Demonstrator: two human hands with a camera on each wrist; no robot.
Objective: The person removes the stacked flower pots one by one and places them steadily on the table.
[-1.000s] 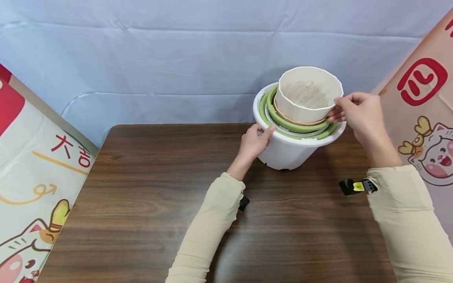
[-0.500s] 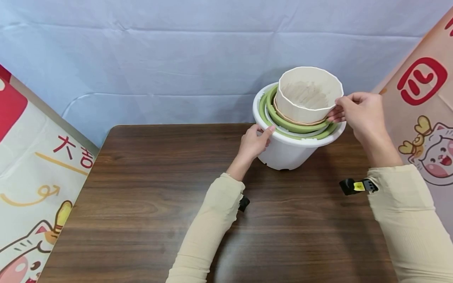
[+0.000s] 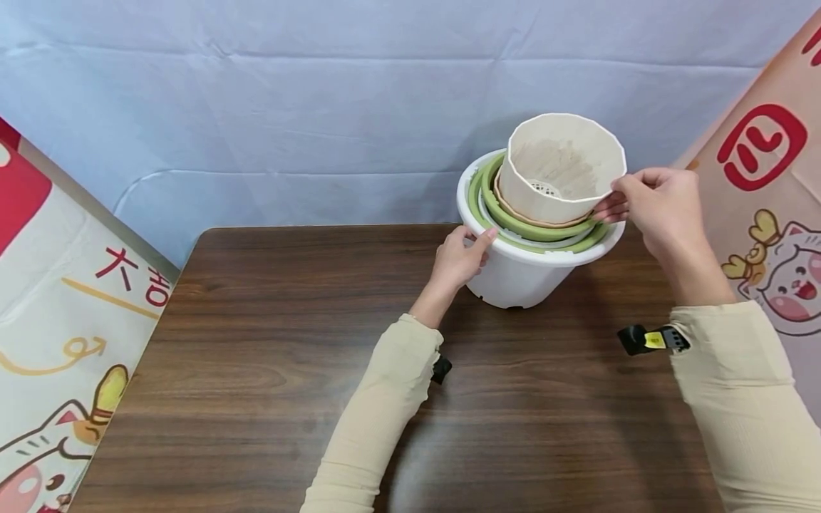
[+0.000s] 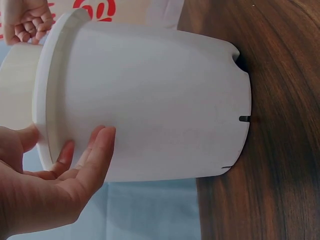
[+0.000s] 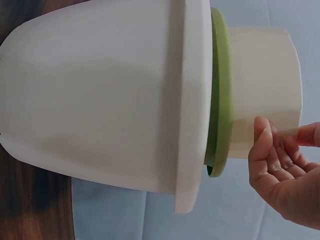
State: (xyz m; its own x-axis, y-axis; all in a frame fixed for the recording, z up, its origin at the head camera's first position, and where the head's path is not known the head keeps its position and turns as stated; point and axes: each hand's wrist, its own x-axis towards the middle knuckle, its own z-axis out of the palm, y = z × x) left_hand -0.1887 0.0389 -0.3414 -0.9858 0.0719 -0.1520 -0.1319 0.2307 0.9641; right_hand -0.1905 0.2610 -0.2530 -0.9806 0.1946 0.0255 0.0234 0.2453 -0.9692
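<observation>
A large white flower pot (image 3: 516, 278) stands upright on the table with several smaller pots nested in it, among them green ones (image 3: 537, 231) and one with a thin peach rim. Topmost is a cream faceted flower pot (image 3: 545, 203), soiled inside, with drain holes in its base; it tilts slightly. My right hand (image 3: 663, 206) pinches the cream pot's rim at the right, thumb and fingers on either side of its wall. At the near left, my left hand (image 3: 457, 262) grips the white pot's rim, thumb on top and fingers against the outer wall (image 4: 155, 105).
The brown wooden table (image 3: 269, 356) stretches left and toward me. A pale blue cloth (image 3: 321, 128) hangs close behind the pots. Printed panels stand at the left (image 3: 58, 313) and right (image 3: 789, 235). A small black wrist camera (image 3: 635, 340) sticks out from my right sleeve.
The cream pot has risen slightly and tilted toward me, so the holes in its base now show. My right hand has shifted a little right with it. My left hand stays put.
</observation>
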